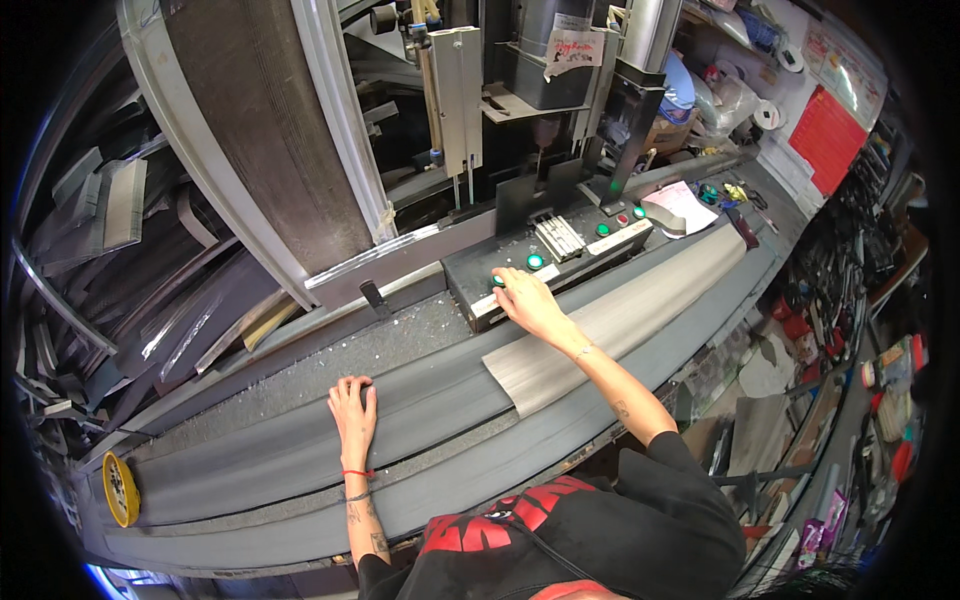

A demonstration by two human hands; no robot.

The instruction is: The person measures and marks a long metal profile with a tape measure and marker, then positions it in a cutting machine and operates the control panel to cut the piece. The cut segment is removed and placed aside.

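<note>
My left hand lies on a long, wide grey strip, fingers stretched out to its far edge and thumb a little apart. My right hand reaches over to the dark control box, its fingertips on a green button at the left end; the fingers partly cover it. Beside that, another green button is lit. Under my right wrist a lighter grey-beige, wood-grained panel lies lengthwise over the grey strip. A second grey strip runs nearer to me.
Behind the box stands a machine with a dark motor housing and a pale cylinder. A yellow round object sits at the far left end. Offcuts pile up at left. A paper sheet lies at the back right.
</note>
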